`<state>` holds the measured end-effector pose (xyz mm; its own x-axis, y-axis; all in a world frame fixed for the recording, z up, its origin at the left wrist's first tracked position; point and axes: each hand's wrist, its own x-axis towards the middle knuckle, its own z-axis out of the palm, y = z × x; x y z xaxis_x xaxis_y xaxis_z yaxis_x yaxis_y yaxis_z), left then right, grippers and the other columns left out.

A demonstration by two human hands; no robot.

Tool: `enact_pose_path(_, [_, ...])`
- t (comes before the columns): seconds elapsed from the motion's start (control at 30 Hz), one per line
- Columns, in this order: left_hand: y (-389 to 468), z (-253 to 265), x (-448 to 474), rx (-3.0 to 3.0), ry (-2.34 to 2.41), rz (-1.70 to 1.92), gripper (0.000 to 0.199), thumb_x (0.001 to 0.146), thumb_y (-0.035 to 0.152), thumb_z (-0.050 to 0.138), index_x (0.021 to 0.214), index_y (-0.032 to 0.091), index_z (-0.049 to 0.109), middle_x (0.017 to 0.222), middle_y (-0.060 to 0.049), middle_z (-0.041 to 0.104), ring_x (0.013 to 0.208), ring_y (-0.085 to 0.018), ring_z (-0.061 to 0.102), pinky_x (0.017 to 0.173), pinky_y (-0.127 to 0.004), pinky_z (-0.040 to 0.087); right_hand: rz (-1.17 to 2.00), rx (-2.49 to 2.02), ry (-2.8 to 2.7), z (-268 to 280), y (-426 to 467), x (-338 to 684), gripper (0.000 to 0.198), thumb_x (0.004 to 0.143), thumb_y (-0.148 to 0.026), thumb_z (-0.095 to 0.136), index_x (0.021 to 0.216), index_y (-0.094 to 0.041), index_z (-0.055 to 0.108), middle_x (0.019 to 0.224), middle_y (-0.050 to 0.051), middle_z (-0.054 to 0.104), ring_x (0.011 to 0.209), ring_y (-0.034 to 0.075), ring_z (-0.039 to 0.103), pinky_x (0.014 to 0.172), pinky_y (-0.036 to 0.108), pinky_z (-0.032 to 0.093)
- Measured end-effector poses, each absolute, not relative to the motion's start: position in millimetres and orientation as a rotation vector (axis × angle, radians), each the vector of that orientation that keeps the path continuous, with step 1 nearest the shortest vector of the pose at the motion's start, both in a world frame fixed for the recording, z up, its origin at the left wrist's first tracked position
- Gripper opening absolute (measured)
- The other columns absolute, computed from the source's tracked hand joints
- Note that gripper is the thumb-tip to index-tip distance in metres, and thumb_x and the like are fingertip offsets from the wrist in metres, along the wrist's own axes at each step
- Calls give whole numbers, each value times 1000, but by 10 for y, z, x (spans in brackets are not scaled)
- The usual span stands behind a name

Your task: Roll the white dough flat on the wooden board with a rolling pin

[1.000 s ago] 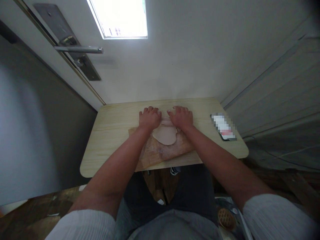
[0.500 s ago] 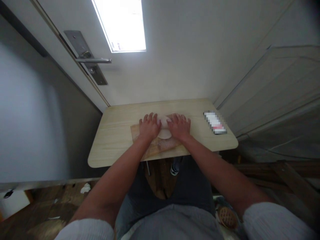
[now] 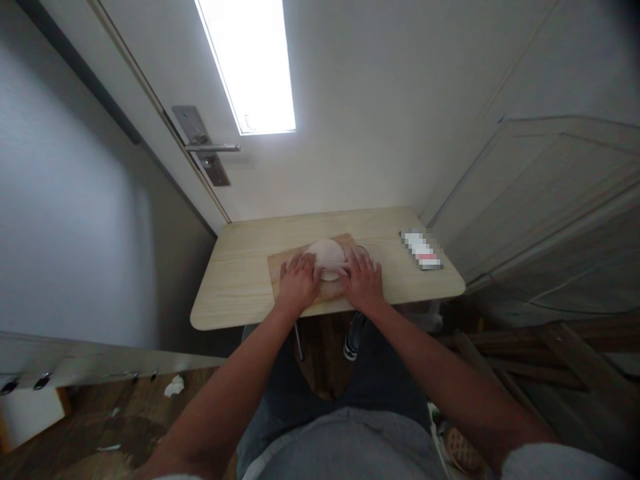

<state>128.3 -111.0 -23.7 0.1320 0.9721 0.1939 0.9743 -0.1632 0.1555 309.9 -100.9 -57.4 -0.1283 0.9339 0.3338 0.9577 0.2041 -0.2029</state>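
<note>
A round, flat piece of pale dough (image 3: 325, 251) lies on a wooden cutting board (image 3: 280, 261). Across the dough, between my thumbs, runs a pale band (image 3: 331, 267) that looks like a rolling pin; my hands cover its ends, so I cannot be sure. My left hand (image 3: 299, 280) rests at the dough's left side, palm down with fingers spread forward. At the right side, my right hand (image 3: 364, 279) lies likewise, fingers apart and pointing away from me. What lies under both palms is hidden.
The board sits on a small light wooden table (image 3: 235, 267) with rounded corners. A blurred-out phone-like object (image 3: 423, 250) lies at the right. Behind stands a white door with a metal handle (image 3: 213, 147). Crumpled white paper (image 3: 175, 385) is on the floor.
Both hands have moved back toward me over the dough, with the pale band between them. More dough now shows beyond my fingers. The camera view has shifted slightly.
</note>
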Motion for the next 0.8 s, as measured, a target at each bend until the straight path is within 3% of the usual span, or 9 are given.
enact_pose_path(0.37, [-1638,-289,1264,-2361,-2041,-434,50,102,42,28,148,30,44,151,-4,50,145,-24,36,117,-51,28,-122,-1697,-2149,-659,-1521,3187,62,100,-49,35,154,-18,35,159,14,33,150,30,21,116,59,20])
enact_pose_path(0.8, [-1570,-376,1265,-2360,-2040,-424,53,102,45,25,152,30,38,157,-1,40,149,-22,28,121,-52,21,-121,-1723,-2148,-702,-1497,3172,63,100,-50,33,154,-17,34,160,13,30,150,30,19,117,58,16])
